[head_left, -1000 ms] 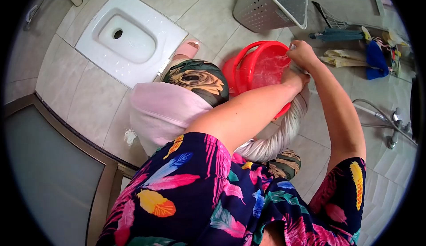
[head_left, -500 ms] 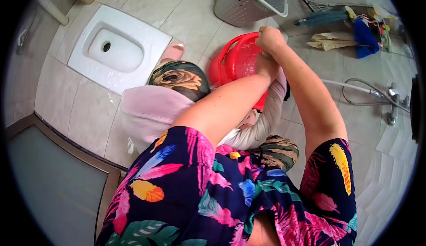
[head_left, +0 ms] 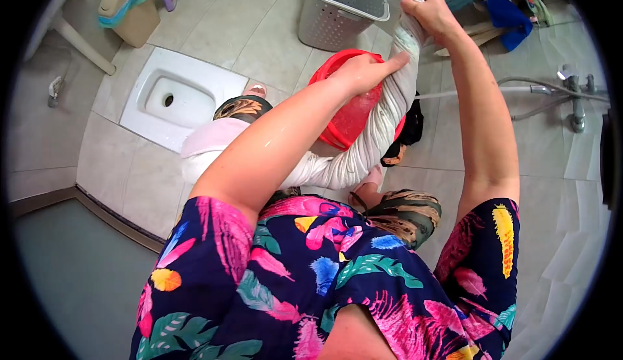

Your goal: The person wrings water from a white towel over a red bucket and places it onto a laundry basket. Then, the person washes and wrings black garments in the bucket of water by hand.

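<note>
A long white cloth (head_left: 390,103), twisted into a rope, rises over the red basin (head_left: 332,68). My right hand (head_left: 429,13) is closed in a fist round its upper end. Lower down, my left hand (head_left: 371,73) holds the same cloth, its thumb lying across the twist; the other fingers are mostly hidden behind it. From there the cloth sags past my knees and runs under my left forearm. A pale pink and white part (head_left: 214,140) drapes at the left of my forearm. Water with some foam shows in the basin.
A squat toilet (head_left: 188,97) is set in the floor at left, with a lined bin (head_left: 130,19) behind it. A grey laundry basket (head_left: 341,12) stands beyond the basin. Dark cloth (head_left: 411,126) lies by the basin; a tap with hose (head_left: 576,97) is at right.
Both hands have parted: my right hand moved up and right, lifting the cloth's end, while my left moved left and up. The cloth is now stretched and plainly twisted above the basin. My view shifted.
</note>
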`<state>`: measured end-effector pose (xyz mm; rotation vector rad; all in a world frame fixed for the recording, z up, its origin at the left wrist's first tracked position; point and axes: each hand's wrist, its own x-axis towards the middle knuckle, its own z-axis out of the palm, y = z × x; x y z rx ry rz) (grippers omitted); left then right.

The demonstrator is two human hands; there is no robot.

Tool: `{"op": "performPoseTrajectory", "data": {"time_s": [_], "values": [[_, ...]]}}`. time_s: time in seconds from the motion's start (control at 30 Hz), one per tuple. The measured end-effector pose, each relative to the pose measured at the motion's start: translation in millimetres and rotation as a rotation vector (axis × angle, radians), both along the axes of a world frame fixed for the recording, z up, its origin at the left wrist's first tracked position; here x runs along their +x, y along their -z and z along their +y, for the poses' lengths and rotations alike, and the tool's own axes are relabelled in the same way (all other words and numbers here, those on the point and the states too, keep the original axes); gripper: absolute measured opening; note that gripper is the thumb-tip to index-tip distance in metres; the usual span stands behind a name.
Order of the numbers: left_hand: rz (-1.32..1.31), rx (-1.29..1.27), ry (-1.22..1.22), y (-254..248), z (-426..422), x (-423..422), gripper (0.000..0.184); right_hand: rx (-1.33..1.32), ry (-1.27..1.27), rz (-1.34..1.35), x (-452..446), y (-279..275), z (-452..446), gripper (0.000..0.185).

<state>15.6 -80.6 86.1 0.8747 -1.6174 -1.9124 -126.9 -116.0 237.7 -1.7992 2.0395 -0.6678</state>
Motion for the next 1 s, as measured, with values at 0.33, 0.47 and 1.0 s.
{"op": "performPoseTrajectory", "data": {"time_s": [0.33, 0.47, 1.0], "values": [[-0.121, 1.103, 0.649, -14, 131, 115, 0.106, -0.284, -0.314, -0.274, 45, -102, 71, 0.008], [0.107, 1.469, 0.467, 8, 170, 120, 0.120, -0.324, -0.444, -0.263, 53, -132, 96, 0.012], [0.898, 0.933, -0.133, -35, 120, 103, 0.060, -0.865, -0.610, -0.340, 48, -190, 264, 0.017]]}}
